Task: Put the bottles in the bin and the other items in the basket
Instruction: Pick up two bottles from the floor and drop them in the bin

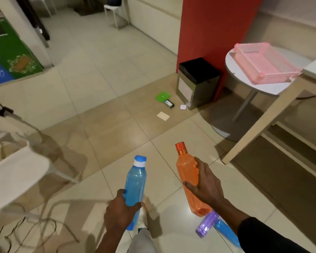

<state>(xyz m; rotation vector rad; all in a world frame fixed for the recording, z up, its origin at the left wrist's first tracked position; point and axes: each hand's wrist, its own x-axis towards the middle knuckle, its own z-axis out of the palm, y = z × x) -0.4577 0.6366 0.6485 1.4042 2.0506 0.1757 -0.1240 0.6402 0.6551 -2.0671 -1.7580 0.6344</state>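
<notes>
My left hand grips the lower half of a blue bottle with a blue and white cap, held above the floor. My right hand holds an orange bottle around its middle. On the floor under my right forearm lie a purple bottle and another blue bottle. A bin with a black liner stands against the red pillar. A pink basket rests on a round white table. On the floor near the bin lie a green item, a small dark box, a white scrap and a pale card.
A wooden table leg slants across the right side. White chairs stand at the left. A green and blue cabinet sits at the far left, and a white chair is at the back. The floor is tiled.
</notes>
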